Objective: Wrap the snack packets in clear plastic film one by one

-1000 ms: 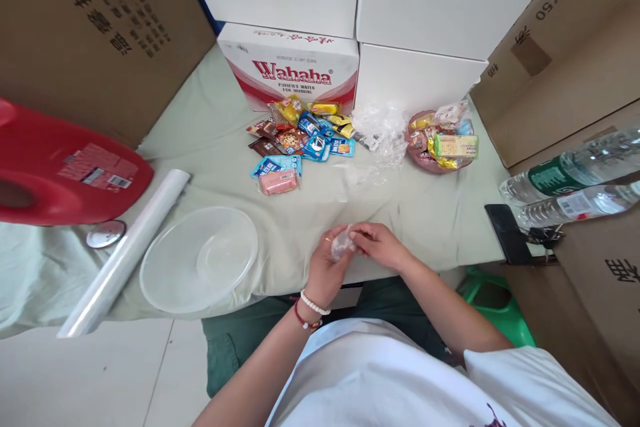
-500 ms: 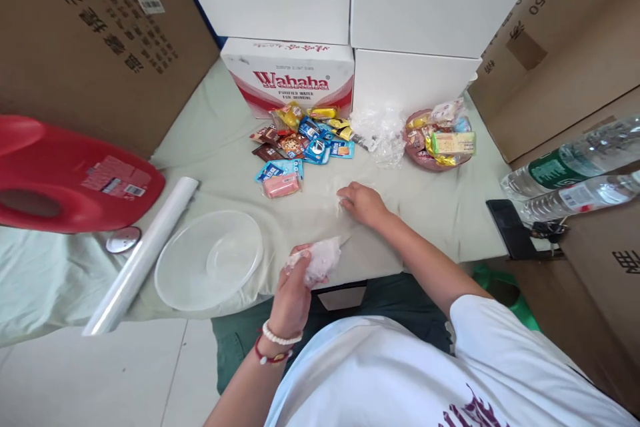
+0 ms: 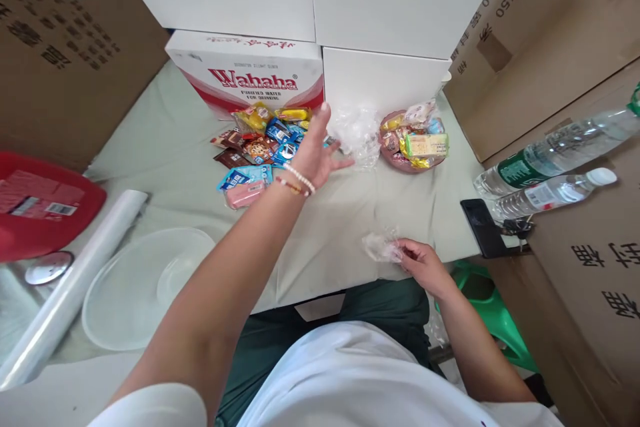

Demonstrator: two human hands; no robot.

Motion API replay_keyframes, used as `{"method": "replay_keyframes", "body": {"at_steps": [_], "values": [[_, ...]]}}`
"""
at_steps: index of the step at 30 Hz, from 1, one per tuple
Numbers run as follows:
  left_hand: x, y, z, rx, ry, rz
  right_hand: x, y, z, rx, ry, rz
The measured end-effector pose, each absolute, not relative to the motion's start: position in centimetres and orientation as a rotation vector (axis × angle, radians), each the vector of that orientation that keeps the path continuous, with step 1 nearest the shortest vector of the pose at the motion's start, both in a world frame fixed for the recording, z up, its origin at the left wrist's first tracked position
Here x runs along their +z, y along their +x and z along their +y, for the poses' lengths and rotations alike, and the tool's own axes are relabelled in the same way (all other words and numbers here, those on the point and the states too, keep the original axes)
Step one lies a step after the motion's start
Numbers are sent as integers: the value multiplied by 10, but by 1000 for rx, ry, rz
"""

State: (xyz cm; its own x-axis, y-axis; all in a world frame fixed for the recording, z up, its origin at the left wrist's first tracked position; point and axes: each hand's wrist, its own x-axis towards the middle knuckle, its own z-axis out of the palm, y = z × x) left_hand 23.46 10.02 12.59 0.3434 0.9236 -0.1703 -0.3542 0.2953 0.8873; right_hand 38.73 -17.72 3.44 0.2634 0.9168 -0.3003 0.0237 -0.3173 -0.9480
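Observation:
My left hand [image 3: 316,153] reaches over the table with its fingers spread and nothing in them. It hovers between a pile of wrapped snacks [image 3: 257,147] and a heap of crumpled clear plastic [image 3: 356,135]. Near the table's front edge, my right hand [image 3: 423,265] pinches a crumpled piece of thin clear plastic [image 3: 382,245]. A pink wrapped snack [image 3: 245,194] lies at the front of the pile, beside a light-blue packet [image 3: 240,177]. Part of the pile is hidden behind my left hand. To the right of the heap stands a pinkish bowl [image 3: 391,158] full of wrapped snacks.
On the left are a clear plastic basin [image 3: 115,293], a roll of plastic film [image 3: 75,287] and a red jug [image 3: 45,207]. A phone [image 3: 480,227] and two water bottles [image 3: 560,193] lie at the right. Boxes, including a Wahaha carton [image 3: 250,80], wall the back.
My left hand has let go of the whitish crumpled plastic and moved up towards the heap. My right hand has drawn back towards me and holds crumpled clear plastic. The view has shifted right.

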Motion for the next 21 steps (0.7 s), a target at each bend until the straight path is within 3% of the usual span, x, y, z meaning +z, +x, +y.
{"method": "replay_keyframes", "body": {"at_steps": [4,10,15,21], "values": [[103,234,86,863,910,983,35,380,-162,1039,-1543,-564],[32,169,-46,716,977,1060,26,335,-128,1065,-1416,-388],[21,149,-84,825,822,1030,33,286,-114,1389,-1359,-599],[23,109,-66,971,638,978,59,287,-107,1480,-1308,-614]]}}
